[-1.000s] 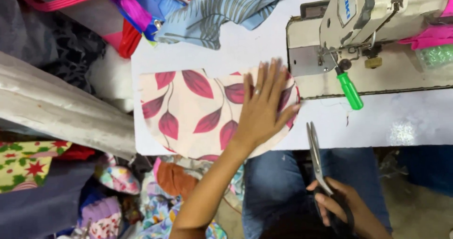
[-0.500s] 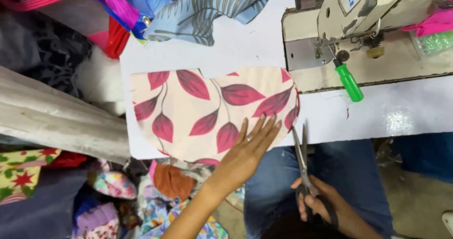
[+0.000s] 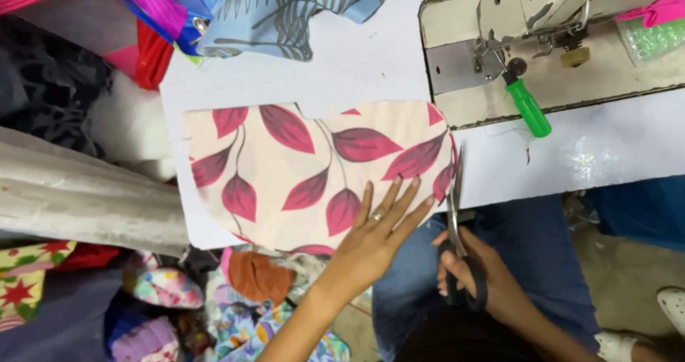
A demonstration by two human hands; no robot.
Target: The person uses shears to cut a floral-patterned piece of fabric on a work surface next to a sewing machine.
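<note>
My left hand [image 3: 374, 237] lay flat, fingers spread, on the cream fabric piece with red leaves [image 3: 314, 173]. My right hand [image 3: 474, 280] gripped black-handled scissors [image 3: 455, 219], blades along the fabric's right edge.

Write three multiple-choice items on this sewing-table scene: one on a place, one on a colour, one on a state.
1. Where does the left hand rest?
A. On the leaf-print fabric
B. On the sewing machine
C. On the blue fabric

2. What colour is the screwdriver handle by the machine?
A. Red
B. Green
C. Yellow

3. What is the state of the scissors?
A. Lying loose on the table
B. Hanging from the machine
C. Held in the right hand, blades at the fabric's right edge

Answers:
1. A, the fingers are spread flat on the print.
2. B, the handle is bright green.
3. C, the right hand's fingers are through the handles.
</note>
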